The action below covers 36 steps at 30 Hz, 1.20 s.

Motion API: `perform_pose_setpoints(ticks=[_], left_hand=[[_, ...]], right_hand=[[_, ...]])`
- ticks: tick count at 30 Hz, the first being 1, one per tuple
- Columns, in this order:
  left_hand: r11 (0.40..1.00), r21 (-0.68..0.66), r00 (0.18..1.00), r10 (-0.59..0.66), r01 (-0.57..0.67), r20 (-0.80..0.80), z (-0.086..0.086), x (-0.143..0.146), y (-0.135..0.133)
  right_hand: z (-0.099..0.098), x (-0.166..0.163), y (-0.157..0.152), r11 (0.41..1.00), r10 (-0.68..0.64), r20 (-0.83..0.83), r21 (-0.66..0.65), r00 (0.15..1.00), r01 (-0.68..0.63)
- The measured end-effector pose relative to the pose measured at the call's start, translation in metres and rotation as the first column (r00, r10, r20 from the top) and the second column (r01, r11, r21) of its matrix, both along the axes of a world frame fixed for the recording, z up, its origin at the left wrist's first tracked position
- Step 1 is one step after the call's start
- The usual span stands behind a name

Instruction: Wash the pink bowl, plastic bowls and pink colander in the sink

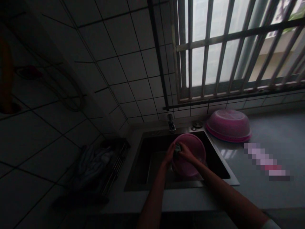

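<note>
Querying hand position: where is each hand?

Reply: Both hands meet over the sink (145,159), at the near-left edge of a pink basin (194,151). The left hand (169,154) lies against the basin's left rim. The right hand (187,152) lies just beside it, on the basin's inner face.

Query: State of each hand?

Reply: Right hand: fingers curled shut over a small dark cloth (177,149), which is pressed to the basin. Left hand: fingers bent at the rim and touching the cloth. The view is too dark to tell whether it grips the rim or only rests there.

Query: Location and attitude of the basin?

Reply: Inside the sink, in its right half, below and just right of the tap (171,122). It is tilted, with the opening turned toward the person.

Query: Surrounding items?

Reply: A second pink basin (228,125) sits upside down on the counter (274,140), right of the sink and well apart from the hands. A rack (115,167) left of the sink carries crumpled fabric (92,162). A barred window (226,47) stands above the counter, and a tiled wall (119,63) runs behind the sink.
</note>
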State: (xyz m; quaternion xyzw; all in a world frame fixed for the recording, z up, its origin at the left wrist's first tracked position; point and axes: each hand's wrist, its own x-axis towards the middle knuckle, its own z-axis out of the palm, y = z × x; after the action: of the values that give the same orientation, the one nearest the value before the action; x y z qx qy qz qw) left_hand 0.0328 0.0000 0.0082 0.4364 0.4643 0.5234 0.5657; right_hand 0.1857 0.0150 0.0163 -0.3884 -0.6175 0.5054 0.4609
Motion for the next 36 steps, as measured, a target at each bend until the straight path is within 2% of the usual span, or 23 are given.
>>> perform_pose_setpoints(ticks=[1, 3, 7, 10, 12, 14, 17, 21, 24, 27, 32, 34, 36], left_hand=[[1.000, 0.006, 0.999, -0.026, 0.025, 0.021, 0.000, 0.001, 0.001], [0.999, 0.001, 0.996, -0.052, 0.052, 0.079, 0.002, 0.003, 0.001], [0.995, -0.087, 0.985, -0.037, 0.052, 0.166, 0.006, 0.001, -0.002], [0.989, -0.140, 0.984, -0.018, 0.044, 0.178, 0.004, -0.001, -0.004], [0.989, -0.135, 0.982, -0.036, 0.062, 0.185, 0.001, -0.001, -0.004], [0.989, -0.113, 0.979, -0.071, 0.094, 0.190, 0.000, 0.001, -0.004], [0.988, -0.083, 0.974, -0.110, 0.129, 0.199, 0.004, 0.005, -0.006], [0.988, -0.069, 0.971, -0.121, 0.138, 0.205, 0.012, 0.008, -0.010], [0.989, -0.072, 0.973, -0.112, 0.129, 0.203, 0.014, 0.008, -0.011], [0.990, -0.080, 0.971, -0.093, 0.114, 0.220, 0.013, 0.009, -0.009], [0.993, -0.097, 0.962, -0.038, 0.067, 0.269, 0.014, 0.008, -0.005], [0.994, -0.104, 0.966, -0.017, 0.045, 0.259, 0.016, 0.008, -0.005], [0.994, -0.102, 0.970, -0.008, 0.034, 0.244, 0.019, 0.009, -0.006]], right_hand=[[0.001, 0.003, 0.003, 0.997, -0.068, 0.030, 0.042, 0.997, 0.067], [0.002, 0.008, 0.007, 0.990, -0.117, 0.089, 0.092, 0.989, 0.109], [0.002, 0.010, 0.006, 0.989, -0.004, 0.089, 0.149, 0.996, -0.009], [0.001, 0.006, 0.004, 0.988, 0.072, 0.023, 0.134, 0.997, -0.075], [0.001, 0.003, 0.005, 0.994, 0.041, -0.027, 0.103, 0.999, -0.038], [0.001, 0.003, 0.007, 0.997, -0.051, -0.090, 0.052, 0.995, 0.056], [0.002, 0.004, 0.008, 0.985, -0.168, -0.178, -0.081, 0.970, 0.155], [0.007, 0.006, 0.006, 0.972, -0.124, -0.185, -0.219, 0.975, 0.082], [0.007, 0.008, 0.005, 0.978, -0.123, -0.106, -0.181, 0.987, 0.102], [0.005, 0.013, 0.006, 0.966, -0.215, 0.063, -0.137, 0.975, 0.221], [0.004, 0.022, 0.013, 0.904, -0.319, 0.409, -0.139, 0.855, 0.404], [0.002, 0.025, 0.017, 0.901, -0.318, 0.430, -0.141, 0.845, 0.411], [-0.001, 0.026, 0.019, 0.920, -0.247, 0.365, -0.201, 0.898, 0.335]])
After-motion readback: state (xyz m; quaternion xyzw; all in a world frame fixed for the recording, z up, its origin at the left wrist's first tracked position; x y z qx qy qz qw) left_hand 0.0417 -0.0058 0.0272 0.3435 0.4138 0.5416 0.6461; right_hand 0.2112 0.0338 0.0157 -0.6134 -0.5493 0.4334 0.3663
